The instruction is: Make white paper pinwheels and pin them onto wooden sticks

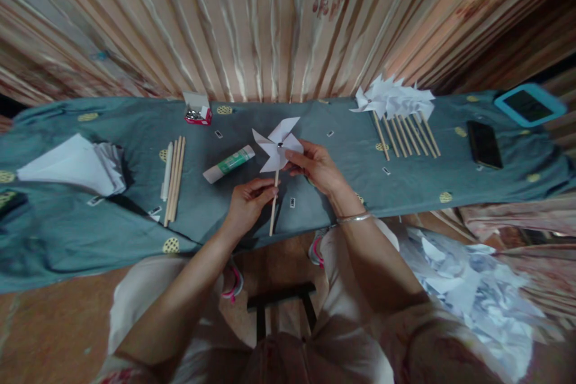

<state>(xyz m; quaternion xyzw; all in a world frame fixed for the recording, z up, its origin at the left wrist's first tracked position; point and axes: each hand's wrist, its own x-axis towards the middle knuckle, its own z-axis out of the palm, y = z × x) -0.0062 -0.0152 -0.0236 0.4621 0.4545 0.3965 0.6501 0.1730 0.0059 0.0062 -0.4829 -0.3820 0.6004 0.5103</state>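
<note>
A white paper pinwheel [278, 145] with a silver pin at its centre stands on a thin wooden stick [273, 210] over the middle of the cloth. My left hand [250, 204] pinches the stick between thumb and fingers, a little below the blades. On the other side, my right hand [317, 166] is closed on the right blade, its thumb near the pin. A green and white glue tube [229, 164] lies left of the pinwheel. Behind it sits a small open red and white box [197, 113] of metal pins.
Loose sticks [174, 180] and stacked white paper [74, 165] lie left. Finished pinwheels [396, 99], a black phone [484, 144] and a blue-framed device [531, 104] are right. A bag of paper scraps [481, 300] stands below the cloth-covered table [405, 183].
</note>
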